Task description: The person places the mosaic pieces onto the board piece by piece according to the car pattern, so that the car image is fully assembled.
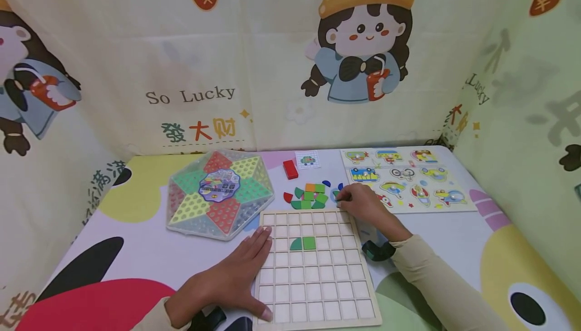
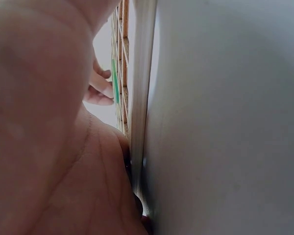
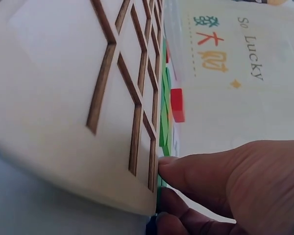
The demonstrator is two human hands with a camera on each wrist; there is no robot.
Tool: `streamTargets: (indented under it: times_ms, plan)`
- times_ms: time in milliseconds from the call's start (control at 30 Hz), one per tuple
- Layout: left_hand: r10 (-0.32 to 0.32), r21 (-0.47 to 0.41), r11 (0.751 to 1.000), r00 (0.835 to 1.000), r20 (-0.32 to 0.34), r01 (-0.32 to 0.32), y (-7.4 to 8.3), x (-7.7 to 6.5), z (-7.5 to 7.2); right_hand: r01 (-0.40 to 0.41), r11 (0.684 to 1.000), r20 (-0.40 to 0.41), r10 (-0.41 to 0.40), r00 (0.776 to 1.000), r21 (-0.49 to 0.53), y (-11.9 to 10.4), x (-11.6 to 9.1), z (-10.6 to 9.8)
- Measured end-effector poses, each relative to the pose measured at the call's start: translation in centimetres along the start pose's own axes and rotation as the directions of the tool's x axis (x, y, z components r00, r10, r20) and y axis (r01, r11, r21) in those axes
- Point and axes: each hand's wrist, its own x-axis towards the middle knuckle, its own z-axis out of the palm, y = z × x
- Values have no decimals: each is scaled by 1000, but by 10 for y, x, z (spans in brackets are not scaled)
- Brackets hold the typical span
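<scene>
My left hand (image 1: 238, 273) rests along the left edge of a wooden grid board (image 1: 290, 313), its fingers spread and fairly straight, the thumb over the lower left corner. On the grid sit a dark green quarter-circle piece (image 1: 296, 244) and, beside it, a light green square piece (image 1: 309, 242). Just past the board's upper right corner, my right hand (image 1: 365, 207) has its thumb and fingers curled about a dark green piece (image 3: 160, 180). Its fingertips partly hide that piece. A loose group of pieces, including an orange square (image 1: 310, 187), lies behind the board.
A hexagonal case of coloured pegs or beads (image 1: 181, 184) lies left of the board. Behind are a red block (image 1: 290, 169) and a small picture card (image 1: 313, 155). A vehicle picture board (image 1: 408, 207) lies at the back right, before the printed cloth wall (image 1: 272, 68).
</scene>
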Motion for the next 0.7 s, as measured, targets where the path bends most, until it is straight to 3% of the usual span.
streamTargets:
  times_ms: [333,700]
  plan:
    - [-14,-3,1000,1000,17,14,-1,1,0,-9,1000,-14,9,1000,0,-1,2,4]
    - [1,-7,1000,1000,10,0,-2,1,0,66,996,21,-67,998,68,0,2,0]
